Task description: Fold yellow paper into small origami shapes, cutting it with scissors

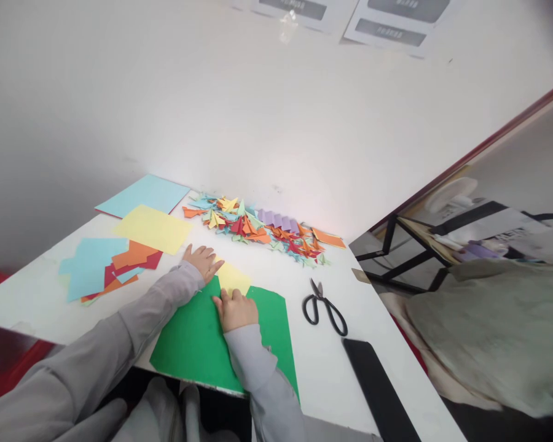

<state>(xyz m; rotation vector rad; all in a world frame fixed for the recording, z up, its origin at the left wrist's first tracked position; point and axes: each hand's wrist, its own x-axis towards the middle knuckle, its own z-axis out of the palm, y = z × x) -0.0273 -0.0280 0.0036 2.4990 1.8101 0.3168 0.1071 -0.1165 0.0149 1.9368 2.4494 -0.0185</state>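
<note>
A small yellow paper square (235,277) lies on the far edge of a green sheet (198,344) on the white table (41,294). My left hand (203,261) rests flat, fingers spread, at the yellow square's left corner. My right hand (235,310) lies on the green sheet with its fingers pressed onto the near edge of the yellow square. Both arms wear grey sleeves.
Black scissors (325,307) lie right of the green sheet, a black flat object (378,387) nearer the front. A heap of folded coloured paper pieces (258,230) runs along the wall. Blue (142,195), yellow (153,229) and mixed sheets (104,267) lie left.
</note>
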